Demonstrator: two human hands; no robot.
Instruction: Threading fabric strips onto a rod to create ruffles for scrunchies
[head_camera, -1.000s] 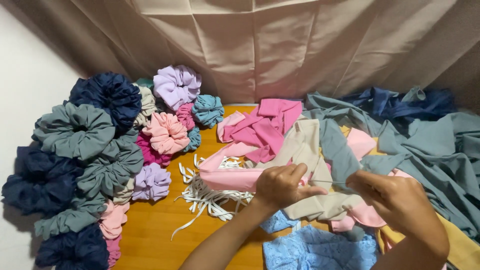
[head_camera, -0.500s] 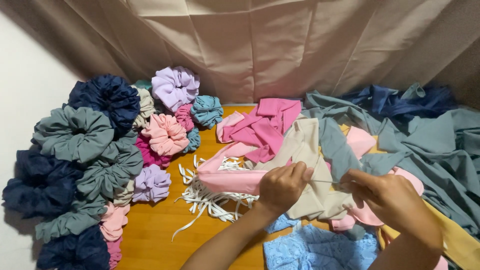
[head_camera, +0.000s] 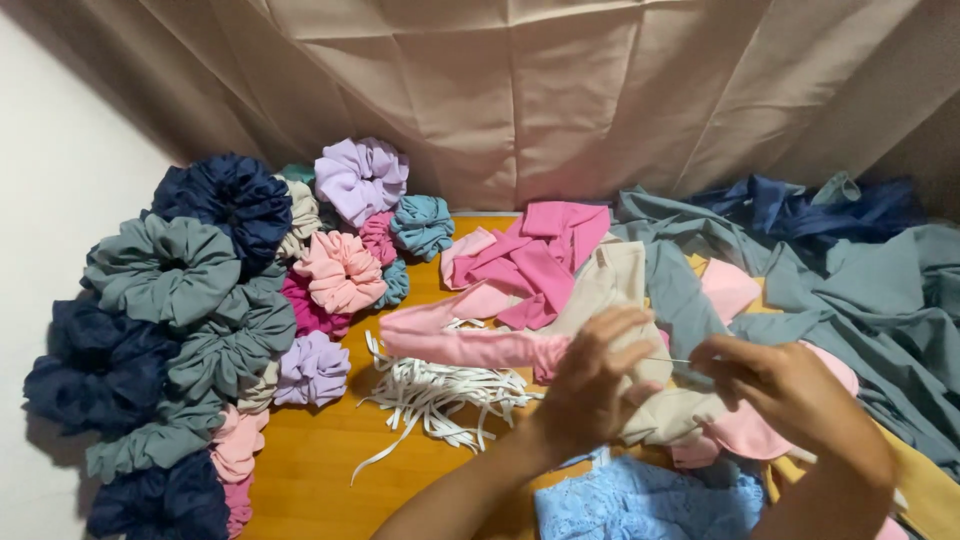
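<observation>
Since the earlier frames, our right hand (head_camera: 790, 395) has drawn a little further right of our left hand (head_camera: 590, 385), and a thin metal pin or needle (head_camera: 668, 360) now shows in the gap between them. We hold the gathered end of a long pink fabric tube (head_camera: 465, 345) pinched in the closed fingers of our left hand; the tube lies out to the left across the orange-brown wooden surface (head_camera: 310, 470). Our right hand is closed around the pin's far end, fingers curled tight, over a beige strip of cloth (head_camera: 605, 285) and pale pink pieces.

Just beside the tube sits a loose heap of white elastic strips (head_camera: 430, 395). Along the left edge we see a big pile of finished ruffled fabric scrunchies (head_camera: 200, 320) in navy, grey-green, pink, lilac and teal. To the right lie unsewn grey-blue and navy cloth lengths (head_camera: 860, 290), with a light blue lace piece (head_camera: 650, 500) near us.

We judge many scrunchies done, this pink one midway, and plenty of cloth and elastic left.
</observation>
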